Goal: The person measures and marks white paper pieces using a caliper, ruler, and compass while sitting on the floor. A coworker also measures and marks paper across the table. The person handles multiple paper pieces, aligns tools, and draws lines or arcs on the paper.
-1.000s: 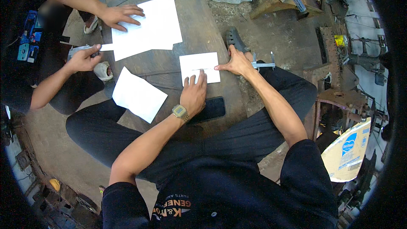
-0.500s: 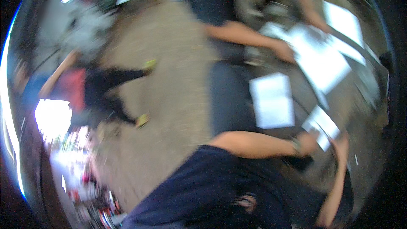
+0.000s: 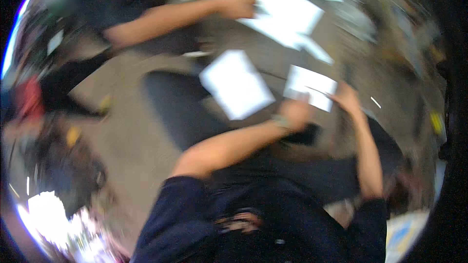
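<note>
The picture is blurred by head motion and tilted. A small white sheet of paper (image 3: 312, 86) lies on the grey floor in front of me. My left hand (image 3: 294, 112) rests at its near edge, fingers on the paper, a watch on the wrist. My right hand (image 3: 347, 98) touches the sheet's right edge. Whether either hand grips anything is too blurred to tell. My dark trousers and dark shirt fill the lower middle.
A second white sheet (image 3: 237, 84) lies left of my hands. Larger white sheets (image 3: 287, 12) lie farther off, where another person's hand (image 3: 239, 6) rests on them. A person in red (image 3: 29, 100) is at the far left. Clutter lines the right edge.
The view has swung left and tilted, with heavy blur. My hands stay at the small sheet, left at its near edge, right at its side. The other person's hand is still on the large sheets.
</note>
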The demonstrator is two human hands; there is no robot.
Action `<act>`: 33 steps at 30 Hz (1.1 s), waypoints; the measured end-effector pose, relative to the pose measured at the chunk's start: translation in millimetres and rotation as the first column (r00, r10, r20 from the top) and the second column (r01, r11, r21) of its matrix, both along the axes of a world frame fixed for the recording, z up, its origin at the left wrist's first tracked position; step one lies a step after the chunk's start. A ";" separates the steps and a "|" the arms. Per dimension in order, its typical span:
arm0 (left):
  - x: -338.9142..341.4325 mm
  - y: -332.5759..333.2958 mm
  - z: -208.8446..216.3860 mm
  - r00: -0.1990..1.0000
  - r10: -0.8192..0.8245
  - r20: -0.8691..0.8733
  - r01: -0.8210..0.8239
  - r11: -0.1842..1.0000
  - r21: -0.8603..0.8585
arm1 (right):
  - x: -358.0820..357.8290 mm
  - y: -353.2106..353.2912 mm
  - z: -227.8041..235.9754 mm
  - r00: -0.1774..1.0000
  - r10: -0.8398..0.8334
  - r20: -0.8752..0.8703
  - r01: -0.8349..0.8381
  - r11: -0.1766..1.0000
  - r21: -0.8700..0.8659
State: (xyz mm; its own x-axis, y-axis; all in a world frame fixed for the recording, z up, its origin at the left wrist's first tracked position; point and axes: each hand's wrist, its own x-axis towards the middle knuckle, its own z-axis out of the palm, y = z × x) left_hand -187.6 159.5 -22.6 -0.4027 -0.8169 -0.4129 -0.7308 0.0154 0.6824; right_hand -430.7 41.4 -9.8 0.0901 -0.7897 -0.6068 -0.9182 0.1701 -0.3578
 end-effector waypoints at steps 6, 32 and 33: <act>24.4 0.4 45.0 0.928 -0.108 0.356 0.268 0.858 -0.439 | 22.3 4.9 37.0 0.994 0.106 0.014 -0.103 0.983 -0.154; 23.3 -35.5 26.1 0.975 -0.085 0.207 0.192 0.795 -0.575 | 30.2 5.2 54.3 0.929 0.204 0.310 -0.025 0.868 -0.496; 22.9 -36.6 24.6 0.975 -0.082 0.205 0.188 0.798 -0.573 | 30.9 5.3 54.0 0.929 0.241 0.282 -0.054 0.839 -0.541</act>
State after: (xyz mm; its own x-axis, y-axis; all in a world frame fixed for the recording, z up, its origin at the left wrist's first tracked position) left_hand -164.8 122.9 2.0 -0.4977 -0.8654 0.0582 -0.7896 0.4799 0.3823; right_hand -399.8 46.8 44.1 0.3489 -0.9367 -0.0282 -0.7304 -0.2529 -0.6345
